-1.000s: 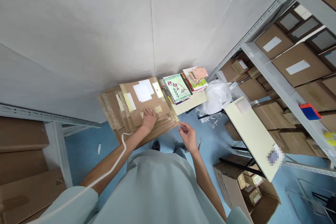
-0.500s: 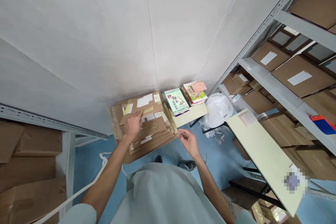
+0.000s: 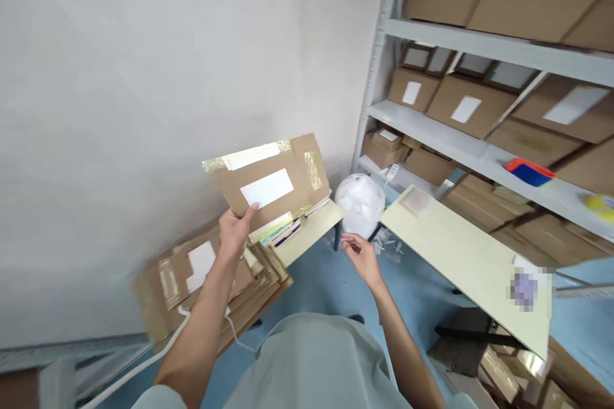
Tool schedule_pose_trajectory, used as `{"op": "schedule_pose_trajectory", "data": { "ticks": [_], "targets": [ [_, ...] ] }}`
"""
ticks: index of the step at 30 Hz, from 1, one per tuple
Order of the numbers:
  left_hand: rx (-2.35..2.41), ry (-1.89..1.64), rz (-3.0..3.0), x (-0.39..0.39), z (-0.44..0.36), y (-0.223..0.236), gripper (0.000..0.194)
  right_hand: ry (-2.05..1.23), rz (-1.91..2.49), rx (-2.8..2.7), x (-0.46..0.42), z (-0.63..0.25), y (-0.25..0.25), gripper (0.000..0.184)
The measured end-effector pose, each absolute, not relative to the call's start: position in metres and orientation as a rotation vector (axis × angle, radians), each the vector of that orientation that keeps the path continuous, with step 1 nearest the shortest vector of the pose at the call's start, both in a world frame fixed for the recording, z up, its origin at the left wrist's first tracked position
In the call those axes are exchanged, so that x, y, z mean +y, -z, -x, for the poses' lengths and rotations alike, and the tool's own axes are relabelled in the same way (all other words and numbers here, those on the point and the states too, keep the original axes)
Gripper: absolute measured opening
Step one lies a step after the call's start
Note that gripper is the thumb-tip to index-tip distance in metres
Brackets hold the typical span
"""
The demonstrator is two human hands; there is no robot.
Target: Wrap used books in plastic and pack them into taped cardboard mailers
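My left hand [image 3: 235,230] grips the lower edge of a flattened cardboard box [image 3: 300,172], its thumb in front. The cardboard is tilted up, with a white label and strips of shiny tape on its face. Below it, to the left, lies a stack of flattened cardboard [image 3: 266,297]. Books [image 3: 285,233] on the small table are partly hidden behind the held cardboard. My right hand [image 3: 362,259] hovers over the floor just below a white plastic bag [image 3: 359,201], fingers curled and pinched together. Whether anything small is between those fingertips I cannot make out.
A pale narrow table [image 3: 470,259] stands to the right, with a pinkish flat item [image 3: 416,202] on it. Shelves [image 3: 446,137] of cardboard boxes rise behind it. A white cable [image 3: 139,364] runs at lower left. White scraps lie on the floor by the bag.
My left hand has lifted one piece of cardboard off the stack and tilted it up, to the right. My right hand has moved away from the stack toward the bag. The view has turned right.
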State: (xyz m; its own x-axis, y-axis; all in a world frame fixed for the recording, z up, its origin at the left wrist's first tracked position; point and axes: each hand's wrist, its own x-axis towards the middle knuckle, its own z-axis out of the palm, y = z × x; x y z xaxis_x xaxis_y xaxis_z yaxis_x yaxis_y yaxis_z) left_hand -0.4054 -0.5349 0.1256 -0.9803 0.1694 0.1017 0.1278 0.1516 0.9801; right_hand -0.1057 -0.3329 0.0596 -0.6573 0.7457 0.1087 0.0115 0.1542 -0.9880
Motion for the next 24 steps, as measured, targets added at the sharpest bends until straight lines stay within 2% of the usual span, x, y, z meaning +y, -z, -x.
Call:
{"op": "schedule_pose_trajectory", "data": {
  "ticks": [5,10,15,19,21,24],
  "targets": [
    [1.935,-1.893,-0.466,-0.382,0.337,-0.127,0.084,-1.303,0.963,-1.652,-0.237,0.008,-0.078,0.042],
    [1.734,-1.617,-0.607,-0.265,0.249,-0.11,0.083,-1.072,1.224,-1.44,-0.176,-0.109,-0.082,0.049],
    [1.681,-1.299,-0.683,-0.195,0.18,-0.081,0.078,-0.964,1.45,-1.262,-0.153,-0.195,-0.054,0.064],
    [1.603,-1.107,-0.744,-0.156,0.154,-0.056,0.077,-0.984,1.548,-1.112,-0.145,-0.227,-0.028,0.077],
    [1.562,-1.049,-0.76,-0.137,0.148,-0.044,0.079,-1.023,1.541,-1.067,-0.138,-0.233,-0.02,0.076],
    [1.528,-0.976,-0.767,-0.106,0.142,-0.028,0.08,-1.079,1.516,-1.065,-0.121,-0.235,-0.017,0.064]
  ]
}}
